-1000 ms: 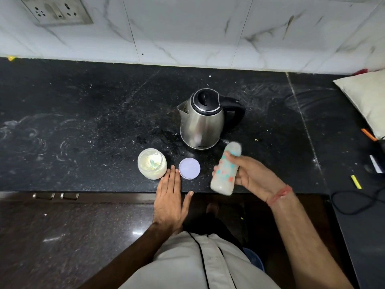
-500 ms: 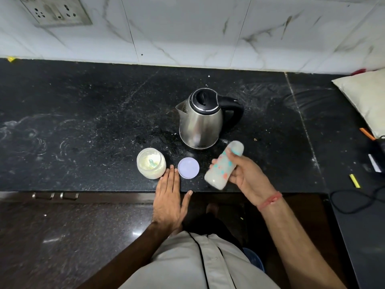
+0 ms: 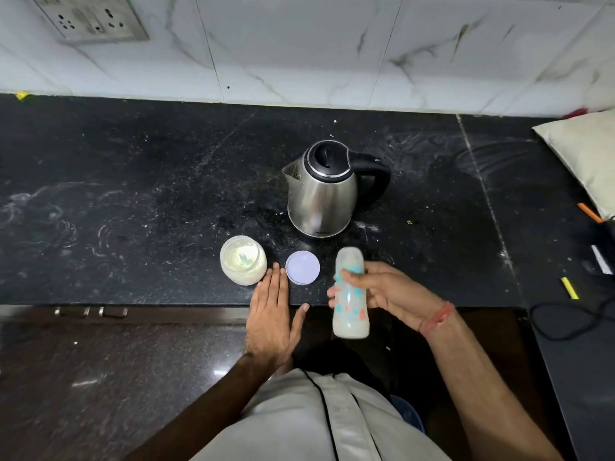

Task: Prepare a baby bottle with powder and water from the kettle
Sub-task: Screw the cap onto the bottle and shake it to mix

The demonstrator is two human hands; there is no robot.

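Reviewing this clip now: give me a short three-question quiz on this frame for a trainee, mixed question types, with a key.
1. True or false: the right hand holds the baby bottle in its grip.
2. Multiple choice: where is the lilac lid?
A. screwed on the powder jar
B. flat on the countertop between jar and bottle
C. on top of the kettle
3. Fill in: the left hand lies flat at the counter's front edge, its fingertips beside the ____.

Key
1. True; the fingers wrap round the bottle's middle, bottle clear of the counter.
2. B; the jar stands open.
3. Jar; the fingers are straight and hold nothing.
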